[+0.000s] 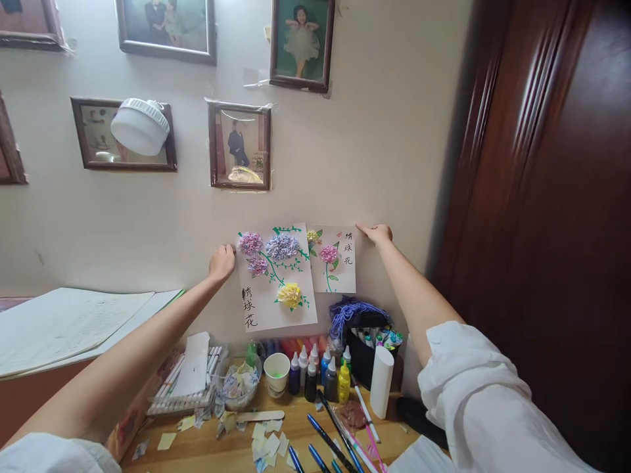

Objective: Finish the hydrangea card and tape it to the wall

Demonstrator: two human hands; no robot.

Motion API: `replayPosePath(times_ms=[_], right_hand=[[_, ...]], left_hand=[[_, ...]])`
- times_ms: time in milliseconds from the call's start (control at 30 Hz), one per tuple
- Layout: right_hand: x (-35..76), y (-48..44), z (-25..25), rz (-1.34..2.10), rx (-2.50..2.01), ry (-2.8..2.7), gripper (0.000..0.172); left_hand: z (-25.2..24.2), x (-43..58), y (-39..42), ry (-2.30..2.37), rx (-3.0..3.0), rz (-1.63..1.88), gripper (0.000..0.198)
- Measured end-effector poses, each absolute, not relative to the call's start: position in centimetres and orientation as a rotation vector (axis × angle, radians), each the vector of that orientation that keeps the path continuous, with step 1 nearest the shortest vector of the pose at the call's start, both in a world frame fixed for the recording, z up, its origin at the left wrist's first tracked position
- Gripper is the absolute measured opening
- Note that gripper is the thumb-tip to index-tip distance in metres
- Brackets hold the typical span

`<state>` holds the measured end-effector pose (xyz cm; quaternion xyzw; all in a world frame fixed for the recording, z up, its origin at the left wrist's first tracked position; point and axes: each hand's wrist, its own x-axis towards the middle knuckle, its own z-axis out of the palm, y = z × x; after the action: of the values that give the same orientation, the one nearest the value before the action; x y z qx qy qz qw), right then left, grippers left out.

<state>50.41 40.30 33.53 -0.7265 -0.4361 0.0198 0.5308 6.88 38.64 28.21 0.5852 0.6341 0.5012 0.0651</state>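
Note:
Two paper flower pictures are held up side by side against the wall. My left hand (223,261) is closed, pinching the left edge of the larger flower picture (296,314), which has raised pink, blue and yellow blossoms, painted green stems and black Chinese characters. At the top right corner of the smaller flower picture (342,279), my right hand (377,234) grips the paper between thumb and fingers. This one carries a pink blossom, a yellow one and similar characters. The larger sheet overlaps the smaller sheet's left edge.
Below stands a wooden table (197,453) with paint bottles (331,382), a paper cup (277,376), a bowl of paper scraps (239,382), pens (330,437) and a white cylinder (381,382). Framed photos (240,146) and a lamp (140,126) are above; a dark wooden cabinet (542,197) stands right.

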Motion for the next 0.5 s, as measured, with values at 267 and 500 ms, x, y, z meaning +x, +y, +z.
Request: replayPosePath(times_ms=[267, 500], right_hand=[[50.3, 41.4, 31.9, 0.252, -1.567, -1.009, 0.03], [49.3, 39.6, 32.8, 0.281, -1.37, -1.118, 0.033]], left_hand=[[28.9, 7.5, 36.7, 1.899, 1.64, 1.708, 0.031], [28.3, 10.9, 28.7, 1.687, 1.802, 1.868, 0.019]])
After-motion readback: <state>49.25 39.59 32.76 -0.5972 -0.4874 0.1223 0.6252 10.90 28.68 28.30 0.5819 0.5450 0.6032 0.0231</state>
